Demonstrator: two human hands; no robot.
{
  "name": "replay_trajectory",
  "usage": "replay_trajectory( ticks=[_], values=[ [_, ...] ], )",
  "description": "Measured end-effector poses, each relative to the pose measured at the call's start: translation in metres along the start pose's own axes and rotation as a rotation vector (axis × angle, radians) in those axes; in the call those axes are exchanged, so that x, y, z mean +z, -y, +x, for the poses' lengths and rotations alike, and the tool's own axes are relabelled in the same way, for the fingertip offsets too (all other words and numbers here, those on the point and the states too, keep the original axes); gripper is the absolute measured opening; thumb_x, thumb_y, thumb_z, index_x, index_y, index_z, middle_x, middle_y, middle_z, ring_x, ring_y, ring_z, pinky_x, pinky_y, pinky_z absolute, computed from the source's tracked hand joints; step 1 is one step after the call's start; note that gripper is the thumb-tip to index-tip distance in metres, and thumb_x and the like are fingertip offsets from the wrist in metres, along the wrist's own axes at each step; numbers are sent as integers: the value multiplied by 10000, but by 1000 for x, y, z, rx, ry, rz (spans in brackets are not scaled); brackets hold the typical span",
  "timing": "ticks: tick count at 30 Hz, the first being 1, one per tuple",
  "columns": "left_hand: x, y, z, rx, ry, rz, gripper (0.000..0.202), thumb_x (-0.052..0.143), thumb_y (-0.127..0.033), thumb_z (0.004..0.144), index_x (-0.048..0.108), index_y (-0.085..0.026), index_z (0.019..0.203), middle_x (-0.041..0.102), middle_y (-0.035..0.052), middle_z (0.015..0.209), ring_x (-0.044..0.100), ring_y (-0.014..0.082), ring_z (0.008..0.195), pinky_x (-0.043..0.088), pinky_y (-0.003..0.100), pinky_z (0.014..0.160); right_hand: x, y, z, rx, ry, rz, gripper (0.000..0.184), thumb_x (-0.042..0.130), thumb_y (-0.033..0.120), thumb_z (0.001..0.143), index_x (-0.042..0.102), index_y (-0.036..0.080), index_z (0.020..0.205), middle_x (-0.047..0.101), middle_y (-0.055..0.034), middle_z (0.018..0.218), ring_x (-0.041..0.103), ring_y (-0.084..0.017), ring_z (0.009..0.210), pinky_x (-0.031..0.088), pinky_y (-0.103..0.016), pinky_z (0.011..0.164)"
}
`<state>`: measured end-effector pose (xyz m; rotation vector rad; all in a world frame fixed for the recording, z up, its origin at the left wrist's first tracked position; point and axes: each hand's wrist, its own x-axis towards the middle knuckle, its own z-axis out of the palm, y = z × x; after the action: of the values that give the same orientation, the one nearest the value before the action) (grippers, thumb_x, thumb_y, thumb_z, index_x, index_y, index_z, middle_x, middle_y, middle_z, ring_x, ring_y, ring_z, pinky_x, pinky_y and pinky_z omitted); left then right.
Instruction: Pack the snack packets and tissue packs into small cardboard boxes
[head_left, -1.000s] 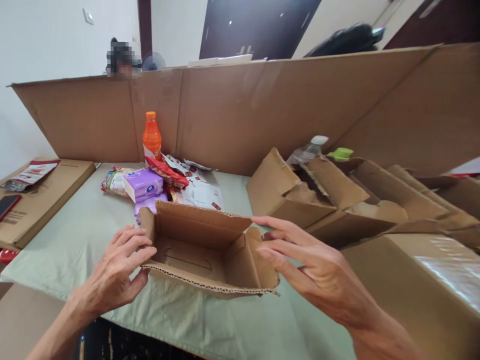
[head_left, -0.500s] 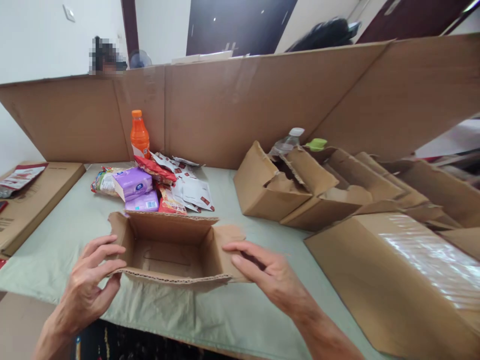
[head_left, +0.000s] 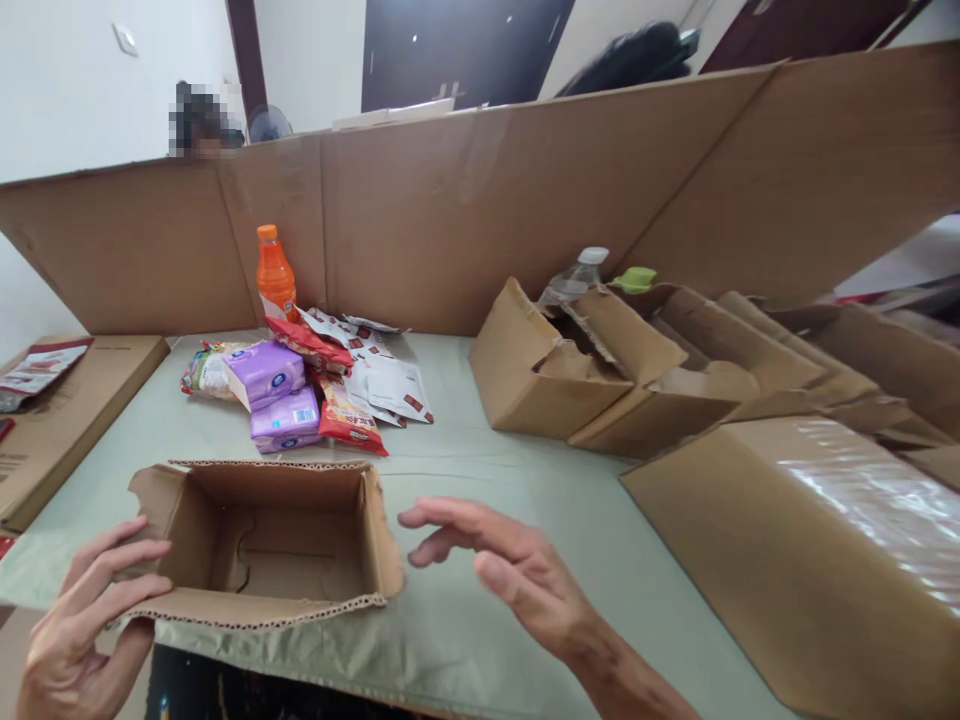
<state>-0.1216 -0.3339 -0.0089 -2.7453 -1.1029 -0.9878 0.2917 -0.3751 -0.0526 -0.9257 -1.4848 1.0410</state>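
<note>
In front of me an open cardboard box (head_left: 277,608) stands near the table's front edge, with nothing in it. My left hand (head_left: 97,610) grips its left end, fingers over the side flap and thumb below. To the right of the box, my right hand (head_left: 495,560) hovers with fingers apart, touching nothing. Just beyond the box lie purple tissue packs (head_left: 270,375), a red snack bag (head_left: 352,428), another red packet (head_left: 311,345) and several white sachets (head_left: 394,385). A bottle of orange drink (head_left: 276,275) stands upright behind them.
Several open cardboard boxes (head_left: 551,395) stand in a row at the right, a clear bottle (head_left: 577,278) behind them. Nearer lies a large taped carton (head_left: 735,540). A flat carton (head_left: 90,400) is at the left. A tall cardboard wall (head_left: 420,220) closes off the back; a person is beyond it.
The box has shifted left and nearer to me with my left hand on it. My right hand has let go of the right flap and opened.
</note>
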Motion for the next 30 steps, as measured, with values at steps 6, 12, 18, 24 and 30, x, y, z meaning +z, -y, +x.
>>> replay_trajectory(
  ticks=[6, 12, 18, 24, 30],
  values=[
    [22, -12, 13, -23, -3, -98, 325, 580, -57, 826, 702, -285, 1022, 737, 39, 1124, 597, 300, 1259, 541, 471, 984, -32, -36, 28, 228, -275, -245, 366, 604, 498, 933, 765, 183, 1028, 789, -122, 993, 755, -235, 845, 603, -353, 721],
    [34, -22, 10, -108, -52, -145, 280, 556, -84, 866, 703, -283, 996, 737, 52, 1115, 579, 306, 1277, 518, 507, 1000, -17, -94, 75, 132, -119, -814, 463, 574, 331, 888, 673, 137, 1296, 668, -179, 1366, 651, -294, 1210, 566, -426, 947],
    [32, -27, 10, -127, -60, -127, 289, 573, -68, 846, 710, -284, 981, 747, 53, 1092, 594, 302, 1265, 555, 487, 984, 27, -123, 129, 114, -53, -1175, 611, 553, 251, 936, 474, 102, 1523, 464, -230, 1569, 516, -373, 1360, 443, -504, 1081],
    [30, -25, 12, -72, -20, -112, 298, 595, -67, 841, 716, -279, 1013, 754, 54, 1092, 597, 296, 1257, 560, 459, 972, 12, -124, 133, 32, -74, -1107, 469, 516, 99, 892, 676, 147, 1330, 673, -152, 1375, 611, -298, 1256, 477, -429, 1051],
    [32, -20, 13, -85, -26, -133, 285, 595, -66, 849, 715, -275, 1002, 752, 53, 1092, 586, 297, 1267, 534, 461, 989, -31, -106, 60, -99, -79, -1008, 437, 426, 74, 905, 763, 206, 1150, 770, -94, 1196, 699, -215, 1138, 545, -398, 996]
  ],
)
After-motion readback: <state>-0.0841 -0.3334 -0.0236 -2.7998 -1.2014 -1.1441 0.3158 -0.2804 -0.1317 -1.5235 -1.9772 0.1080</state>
